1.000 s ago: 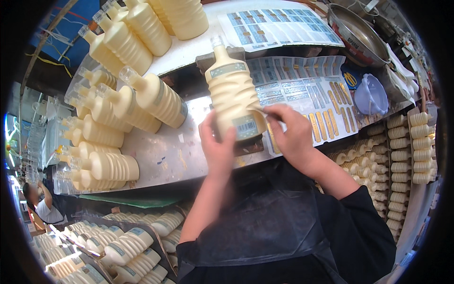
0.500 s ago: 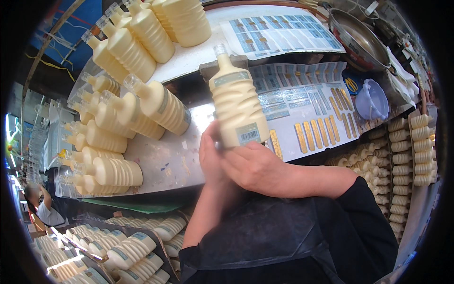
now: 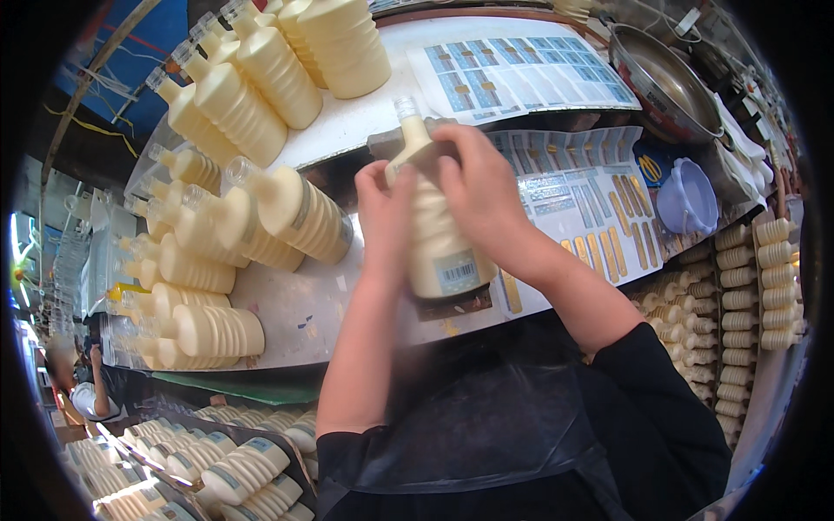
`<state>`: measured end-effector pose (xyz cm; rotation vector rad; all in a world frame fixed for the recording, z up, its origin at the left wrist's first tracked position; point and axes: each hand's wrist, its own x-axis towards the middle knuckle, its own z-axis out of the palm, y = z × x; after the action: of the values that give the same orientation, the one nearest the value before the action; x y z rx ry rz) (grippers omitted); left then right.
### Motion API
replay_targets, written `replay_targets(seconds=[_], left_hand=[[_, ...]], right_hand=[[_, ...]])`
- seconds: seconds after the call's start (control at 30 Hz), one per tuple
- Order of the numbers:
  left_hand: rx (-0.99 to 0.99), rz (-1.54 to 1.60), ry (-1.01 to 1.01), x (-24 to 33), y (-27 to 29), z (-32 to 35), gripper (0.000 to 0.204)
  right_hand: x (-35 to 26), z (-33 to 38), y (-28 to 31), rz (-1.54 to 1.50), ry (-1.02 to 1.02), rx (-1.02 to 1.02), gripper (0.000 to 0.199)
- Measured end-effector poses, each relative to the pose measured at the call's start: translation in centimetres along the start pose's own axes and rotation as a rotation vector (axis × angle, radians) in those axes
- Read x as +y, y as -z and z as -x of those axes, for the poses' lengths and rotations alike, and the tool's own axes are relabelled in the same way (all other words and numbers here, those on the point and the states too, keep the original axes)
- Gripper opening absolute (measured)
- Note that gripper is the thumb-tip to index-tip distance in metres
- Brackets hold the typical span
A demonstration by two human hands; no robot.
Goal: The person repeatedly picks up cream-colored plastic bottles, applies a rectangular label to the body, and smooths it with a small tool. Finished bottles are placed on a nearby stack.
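A cream-coloured ribbed bottle [image 3: 434, 234] with a clear threaded neck lies in front of me, its neck pointing away and a barcode label near its base. My left hand [image 3: 382, 208] is curled against the left side of its shoulder, somewhat blurred. From the right, my right hand [image 3: 482, 187] curves over the other side of the shoulder, fingers near the neck. Together they cover most of the bottle's upper part, so the label band there is hidden. A dark block [image 3: 382, 141] shows behind the shoulder.
Label sheets [image 3: 486, 80] with blue labels and gold strips [image 3: 604, 252] lie right. Similar bottles [image 3: 304, 213] crowd the left; more stand on the raised white shelf [image 3: 365, 108]. A purple bucket [image 3: 686, 195] and metal pan [image 3: 665, 74] are far right. Racked bottles [image 3: 248, 469] fill lower left.
Both hands have moved from the bottle's base up to its shoulder, on either side. The bottle's base has come slightly nearer to me.
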<state>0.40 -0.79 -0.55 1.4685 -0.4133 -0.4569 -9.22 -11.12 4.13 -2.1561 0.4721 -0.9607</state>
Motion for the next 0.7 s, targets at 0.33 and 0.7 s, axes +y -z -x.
replay_targets(seconds=[0.33, 0.7], left_hand=[[-0.036, 0.356, 0.078, -1.4, 0.3, -0.4, 0.021], [-0.182, 0.384, 0.051, 0.8, 1.8, -1.4, 0.037]], right_hand=[[5.2, 1.8, 1.2, -0.159, -0.231, 0.111, 0.027], [-2.9, 3.1, 1.8, 0.010, 0.469, -0.032, 0.031]])
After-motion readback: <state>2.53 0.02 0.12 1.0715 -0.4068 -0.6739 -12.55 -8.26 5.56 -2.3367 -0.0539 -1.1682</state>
